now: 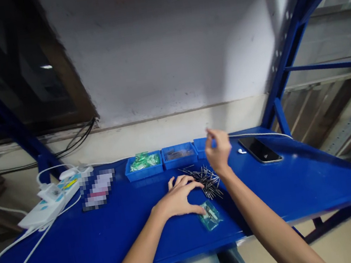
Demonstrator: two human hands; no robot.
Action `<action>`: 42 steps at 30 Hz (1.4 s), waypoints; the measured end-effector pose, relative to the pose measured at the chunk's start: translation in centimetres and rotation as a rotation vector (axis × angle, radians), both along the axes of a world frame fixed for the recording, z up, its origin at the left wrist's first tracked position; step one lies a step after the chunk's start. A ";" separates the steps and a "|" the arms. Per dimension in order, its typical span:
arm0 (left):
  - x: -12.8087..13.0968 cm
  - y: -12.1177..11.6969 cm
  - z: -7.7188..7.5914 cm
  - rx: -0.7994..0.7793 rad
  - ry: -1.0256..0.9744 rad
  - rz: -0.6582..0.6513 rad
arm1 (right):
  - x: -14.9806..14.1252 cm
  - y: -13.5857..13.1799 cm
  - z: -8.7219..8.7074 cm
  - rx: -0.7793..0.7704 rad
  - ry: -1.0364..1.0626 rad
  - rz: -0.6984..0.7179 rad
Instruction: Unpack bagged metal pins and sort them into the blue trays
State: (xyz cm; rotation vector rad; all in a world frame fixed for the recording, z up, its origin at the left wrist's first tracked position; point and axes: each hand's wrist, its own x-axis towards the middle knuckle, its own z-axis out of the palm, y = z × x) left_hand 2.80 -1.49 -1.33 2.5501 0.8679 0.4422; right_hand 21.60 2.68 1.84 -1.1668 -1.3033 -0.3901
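Observation:
My left hand (180, 199) rests over the table with its fingers spread and curved. Its thumb tip touches the edge of a small clear plastic bag (210, 216) with small parts inside. By its fingertips lies a loose pile of thin metal rods (208, 181), dark and silvery, perhaps drill bits. Raised above the pile, my right hand (218, 149) is closed in a pinch. What it pinches, if anything, is too small and blurred to name. Behind the hands stand a blue bin (145, 172) of green-and-clear packets, a second blue bin (180, 162) holding greyish pieces, and a third blue bin (200, 149) partly hidden.
On the blue table (113, 242), a black phone (260, 149) and a white earbud (241, 151) lie at the right. A white power strip (53, 198) with cables and a blurred-out flat item (99, 189) are at the left. Blue metal posts and a wall stand behind.

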 end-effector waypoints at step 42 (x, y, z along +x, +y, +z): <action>-2.3 3.5 0.7 -0.477 -0.808 0.535 | -5.7 -1.6 -3.2 -0.308 0.023 0.580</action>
